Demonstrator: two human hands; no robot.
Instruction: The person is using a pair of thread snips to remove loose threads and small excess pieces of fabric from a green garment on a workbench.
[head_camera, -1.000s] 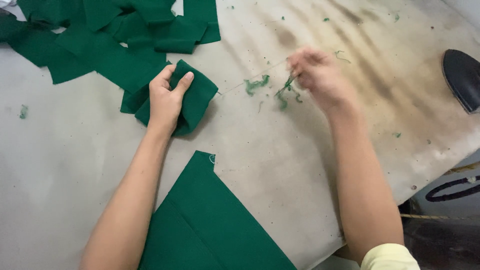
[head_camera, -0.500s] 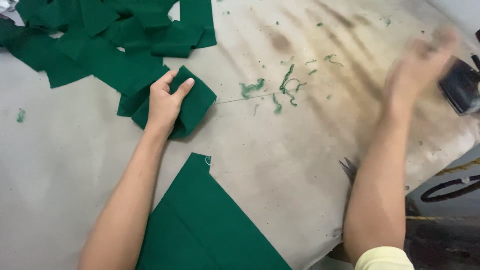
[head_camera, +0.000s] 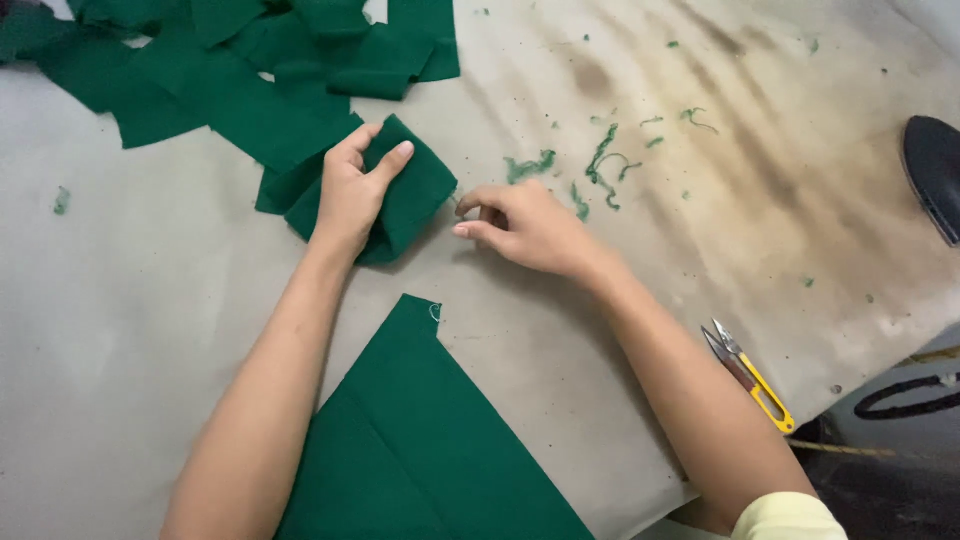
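The small folded piece of dark green cloth (head_camera: 385, 195) lies toward the far middle of the stained paper-covered table (head_camera: 120, 300). My left hand (head_camera: 352, 195) presses it flat, fingers spread, to keep it from sliding. My right hand (head_camera: 525, 228) reaches its corner, fingertips pinched, apparently on a thread. Yellow-handled thread snips (head_camera: 752, 377) wait at the near right edge.

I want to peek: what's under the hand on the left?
The left hand presses a folded green cloth on the table. Anything inside the fold is covered.
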